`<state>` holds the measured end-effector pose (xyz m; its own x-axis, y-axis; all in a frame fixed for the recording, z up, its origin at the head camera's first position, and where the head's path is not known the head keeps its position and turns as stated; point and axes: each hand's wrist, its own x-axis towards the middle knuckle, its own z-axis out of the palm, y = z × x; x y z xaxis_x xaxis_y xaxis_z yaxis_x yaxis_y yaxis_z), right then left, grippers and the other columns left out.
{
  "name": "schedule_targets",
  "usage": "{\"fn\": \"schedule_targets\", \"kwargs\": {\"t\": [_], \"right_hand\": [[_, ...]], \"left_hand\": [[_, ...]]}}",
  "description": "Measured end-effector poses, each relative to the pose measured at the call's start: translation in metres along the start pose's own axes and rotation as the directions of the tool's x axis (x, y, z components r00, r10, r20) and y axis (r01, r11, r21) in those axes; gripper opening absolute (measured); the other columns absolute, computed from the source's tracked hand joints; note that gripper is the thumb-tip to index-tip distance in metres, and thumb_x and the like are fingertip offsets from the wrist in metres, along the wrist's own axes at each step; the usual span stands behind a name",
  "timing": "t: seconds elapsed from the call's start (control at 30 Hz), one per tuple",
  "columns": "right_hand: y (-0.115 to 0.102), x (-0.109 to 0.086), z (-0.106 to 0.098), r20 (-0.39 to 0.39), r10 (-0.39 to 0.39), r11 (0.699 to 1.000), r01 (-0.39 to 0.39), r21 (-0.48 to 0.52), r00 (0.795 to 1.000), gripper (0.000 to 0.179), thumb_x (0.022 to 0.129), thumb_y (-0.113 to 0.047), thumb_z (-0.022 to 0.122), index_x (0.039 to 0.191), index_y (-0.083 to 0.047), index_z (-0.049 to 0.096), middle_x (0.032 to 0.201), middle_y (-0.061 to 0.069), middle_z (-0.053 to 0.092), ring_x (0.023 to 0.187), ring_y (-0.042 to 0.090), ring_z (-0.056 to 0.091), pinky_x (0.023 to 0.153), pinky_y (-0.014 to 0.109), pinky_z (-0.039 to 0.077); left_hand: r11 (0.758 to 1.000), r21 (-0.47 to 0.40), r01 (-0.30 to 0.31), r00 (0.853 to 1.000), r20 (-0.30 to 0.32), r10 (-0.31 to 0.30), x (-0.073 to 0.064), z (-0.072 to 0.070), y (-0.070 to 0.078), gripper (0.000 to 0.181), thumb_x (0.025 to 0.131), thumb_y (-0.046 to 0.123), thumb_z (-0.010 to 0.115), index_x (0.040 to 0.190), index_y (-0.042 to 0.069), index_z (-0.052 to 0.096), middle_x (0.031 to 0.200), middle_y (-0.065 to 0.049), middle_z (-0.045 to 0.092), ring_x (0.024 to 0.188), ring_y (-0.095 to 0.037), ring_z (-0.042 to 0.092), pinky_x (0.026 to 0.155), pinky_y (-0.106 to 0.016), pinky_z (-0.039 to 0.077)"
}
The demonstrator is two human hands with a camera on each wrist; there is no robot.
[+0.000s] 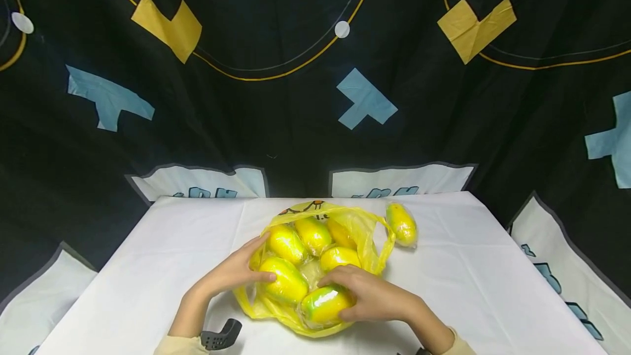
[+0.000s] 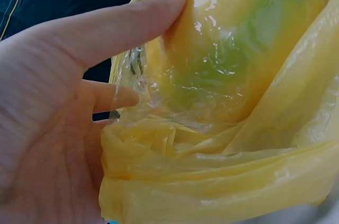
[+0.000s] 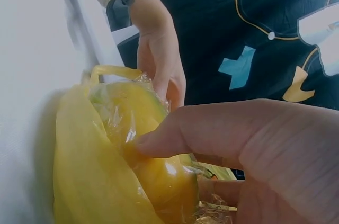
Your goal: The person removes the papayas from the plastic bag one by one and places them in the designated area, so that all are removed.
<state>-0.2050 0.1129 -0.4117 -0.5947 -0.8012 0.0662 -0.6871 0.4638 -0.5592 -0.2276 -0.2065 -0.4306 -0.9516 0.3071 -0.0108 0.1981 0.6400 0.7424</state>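
Observation:
A yellow plastic bag (image 1: pixel 379 259) lies spread on the table, its mouth facing up. Several yellow-green papayas, each wrapped in clear film, sit inside it. At the bag's left side is my left hand (image 1: pixel 235 267), thumb and index finger spread apart. Its thumb rests on the front-left papaya (image 1: pixel 285 282), while the other fingers reach along the bag's left edge, partly hidden. My right hand (image 1: pixel 370 296) grips the front papaya (image 1: pixel 322 304) between thumb and fingers. In the right wrist view the thumb presses on this papaya (image 3: pixel 151 173), with the bag's side around it.
Outside the bag, one more wrapped papaya (image 1: pixel 401 225) lies at the back right, close to the bag's looped handle (image 1: pixel 386 248). A white cloth covers the table (image 1: pixel 468 289). Behind it hangs a black curtain (image 1: pixel 276 125) with yellow and blue shapes.

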Motion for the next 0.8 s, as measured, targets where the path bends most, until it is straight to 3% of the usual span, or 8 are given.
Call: {"fn": "schedule_targets", "kwargs": {"t": [0.5,0.63,0.8], "right_hand": [[-0.002,-0.005,-0.010,-0.142,-0.021,1.000,0.021,-0.002,0.990,0.057,0.074,-0.014,0.076,0.128,-0.026,0.060,0.123,-0.018,0.058,0.116,0.008,0.051,0.101,0.033,0.043],[-0.004,-0.009,-0.018,-0.180,0.011,1.000,-0.012,-0.001,0.984,0.056,0.075,-0.014,0.076,0.128,-0.025,0.061,0.125,-0.018,0.057,0.119,0.011,0.051,0.102,0.036,0.043],[-0.007,-0.014,-0.027,-0.254,0.079,0.995,-0.062,0.074,0.964,0.055,0.078,-0.013,0.076,0.129,-0.024,0.060,0.128,-0.017,0.056,0.124,0.015,0.047,0.103,0.045,0.042]], "left_hand": [[1.000,0.023,-0.006,1.000,0.004,0.006,-0.002,0.003,0.000,0.099,0.075,0.040,0.080,0.152,0.005,0.027,0.154,-0.023,0.025,0.140,-0.044,0.022,0.108,-0.064,0.023],[1.000,0.027,-0.002,1.000,0.004,0.002,-0.001,0.003,0.001,0.099,0.075,0.040,0.080,0.152,0.005,0.028,0.154,-0.023,0.025,0.140,-0.044,0.022,0.108,-0.065,0.023],[1.000,0.027,0.007,1.000,0.004,-0.007,0.000,0.004,0.001,0.098,0.075,0.041,0.080,0.152,0.007,0.029,0.154,-0.023,0.026,0.139,-0.044,0.024,0.107,-0.066,0.025]]}}
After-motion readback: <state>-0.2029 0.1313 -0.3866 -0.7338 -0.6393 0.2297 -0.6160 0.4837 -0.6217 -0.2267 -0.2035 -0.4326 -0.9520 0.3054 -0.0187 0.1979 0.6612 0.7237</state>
